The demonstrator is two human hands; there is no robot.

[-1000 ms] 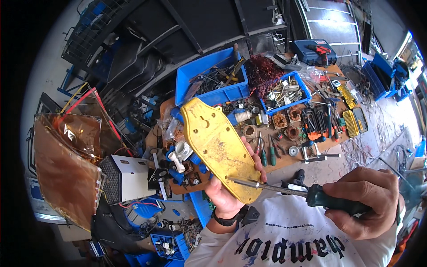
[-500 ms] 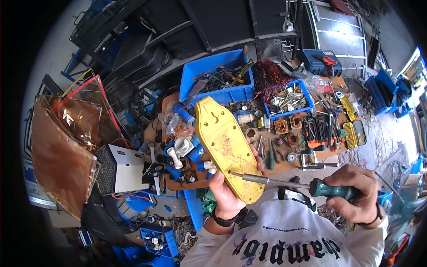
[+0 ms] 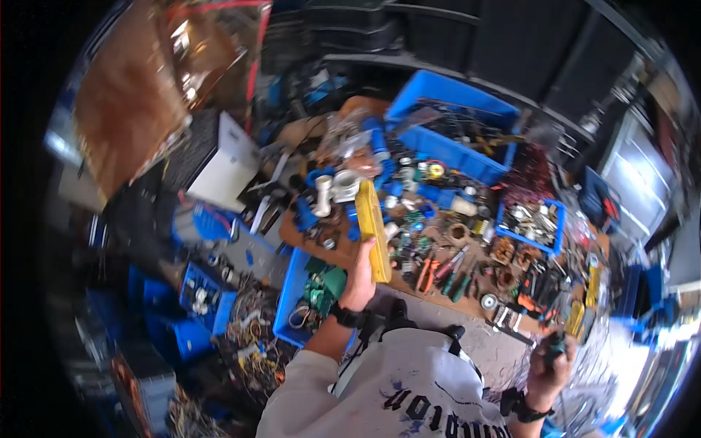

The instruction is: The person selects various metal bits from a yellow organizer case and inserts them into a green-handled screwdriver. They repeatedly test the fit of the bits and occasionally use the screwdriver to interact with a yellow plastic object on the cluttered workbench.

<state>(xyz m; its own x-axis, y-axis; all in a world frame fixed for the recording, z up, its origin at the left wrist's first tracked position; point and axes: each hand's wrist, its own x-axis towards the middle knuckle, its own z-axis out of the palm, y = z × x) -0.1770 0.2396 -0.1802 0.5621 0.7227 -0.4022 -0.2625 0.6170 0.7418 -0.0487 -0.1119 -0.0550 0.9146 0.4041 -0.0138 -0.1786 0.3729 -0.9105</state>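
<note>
My left hand [image 3: 359, 281] grips the lower end of a long yellow panel [image 3: 373, 226], a casing-like piece with rounded ends, now tilted so mostly its narrow edge faces me. It is raised over the near left part of the workbench. Away to the right, my right hand [image 3: 549, 371] is closed around the dark green handle of a screwdriver [image 3: 556, 346]. The shaft cannot be made out, and the picture is somewhat smeared by motion. A wide gap separates the screwdriver from the panel.
On the wooden bench [image 3: 337, 250] lie pliers [image 3: 426, 271], loose screwdrivers and copper coils [image 3: 502, 250]. Behind stand a large blue bin [image 3: 445, 150] and a smaller blue tray [image 3: 561, 232] of metal parts. A blue crate [image 3: 286, 321] with green boards stands below, left of my body.
The screwdriver has come away from the yellow panel, and my hands have moved apart. The panel has turned from face-on to edge-on. My view has swung, shifting the bench within it.
</note>
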